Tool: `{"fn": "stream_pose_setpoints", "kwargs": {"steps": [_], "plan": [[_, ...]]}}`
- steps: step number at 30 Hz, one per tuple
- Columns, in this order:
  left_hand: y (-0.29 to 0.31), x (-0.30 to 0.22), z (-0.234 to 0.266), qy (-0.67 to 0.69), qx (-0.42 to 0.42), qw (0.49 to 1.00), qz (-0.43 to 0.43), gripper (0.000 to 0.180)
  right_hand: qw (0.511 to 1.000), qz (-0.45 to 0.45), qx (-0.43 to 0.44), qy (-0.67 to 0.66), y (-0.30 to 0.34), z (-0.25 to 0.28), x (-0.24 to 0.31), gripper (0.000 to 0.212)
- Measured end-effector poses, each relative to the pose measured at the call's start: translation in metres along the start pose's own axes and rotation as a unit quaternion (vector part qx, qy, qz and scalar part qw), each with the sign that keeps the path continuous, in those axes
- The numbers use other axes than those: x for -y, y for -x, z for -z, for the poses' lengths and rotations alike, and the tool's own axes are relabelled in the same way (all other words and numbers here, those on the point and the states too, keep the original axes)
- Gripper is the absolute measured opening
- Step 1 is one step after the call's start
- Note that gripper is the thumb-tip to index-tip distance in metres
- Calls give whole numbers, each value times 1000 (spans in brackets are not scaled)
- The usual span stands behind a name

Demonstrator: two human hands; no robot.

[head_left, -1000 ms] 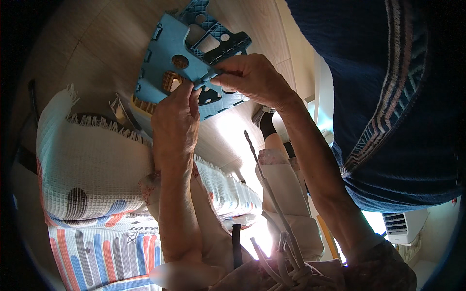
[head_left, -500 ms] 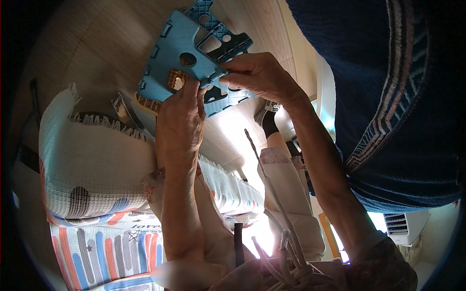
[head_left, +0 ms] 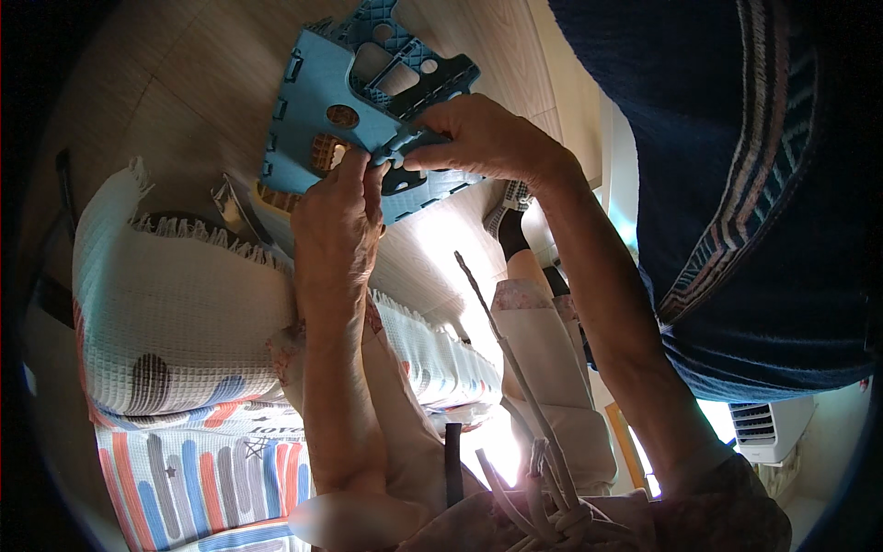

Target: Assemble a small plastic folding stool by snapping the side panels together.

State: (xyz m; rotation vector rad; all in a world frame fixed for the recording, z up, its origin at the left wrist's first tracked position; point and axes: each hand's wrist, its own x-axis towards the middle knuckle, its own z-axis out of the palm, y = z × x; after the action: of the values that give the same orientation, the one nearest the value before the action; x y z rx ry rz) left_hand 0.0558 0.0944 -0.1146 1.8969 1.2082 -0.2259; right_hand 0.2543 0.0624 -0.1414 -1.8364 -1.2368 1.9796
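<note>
A blue plastic folding stool (head_left: pixel 308 92), with round holes and hinge-like tabs, is tilted partly folded in front of me. My left hand (head_left: pixel 336 221) pinches its near edge, fingertips at a hinge joint. On the other side of that joint, my right hand (head_left: pixel 492 138) grips a blue edge piece between thumb and fingers. Both sets of fingertips nearly meet there, hiding part of the joint. A yellow lattice part (head_left: pixel 278 200) shows under the stool's left corner and through one of its openings.
Wood-look floor (head_left: pixel 138 101) lies beyond the stool. At the left is a seat under a white waffle-weave cover (head_left: pixel 184 313) with fringe and coloured stripes. Dark blue cloth (head_left: pixel 708 166) hangs close on the right. A drawstring cord (head_left: pixel 501 340) dangles between my forearms.
The stool's large panel has tilted and shifted slightly left. My right hand has moved a little left with the edge piece, which has turned. My left hand keeps its pinch.
</note>
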Motion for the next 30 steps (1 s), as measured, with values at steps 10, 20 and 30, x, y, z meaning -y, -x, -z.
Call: {"fn": "stream_pose_setpoints", "kwargs": {"steps": [10,20,30], "plan": [[3,-3,0,38,7,999,-19,10,997,12,81,2,-1,16,-5,27],[5,3,-4,4,-37,999,-24,10,998,-24,50,-30,-2,4,-5,43],[-3,-5,-3,-3,-51,998,-31,9,999,15,-38,-11,10,-4,-1,29]]}}
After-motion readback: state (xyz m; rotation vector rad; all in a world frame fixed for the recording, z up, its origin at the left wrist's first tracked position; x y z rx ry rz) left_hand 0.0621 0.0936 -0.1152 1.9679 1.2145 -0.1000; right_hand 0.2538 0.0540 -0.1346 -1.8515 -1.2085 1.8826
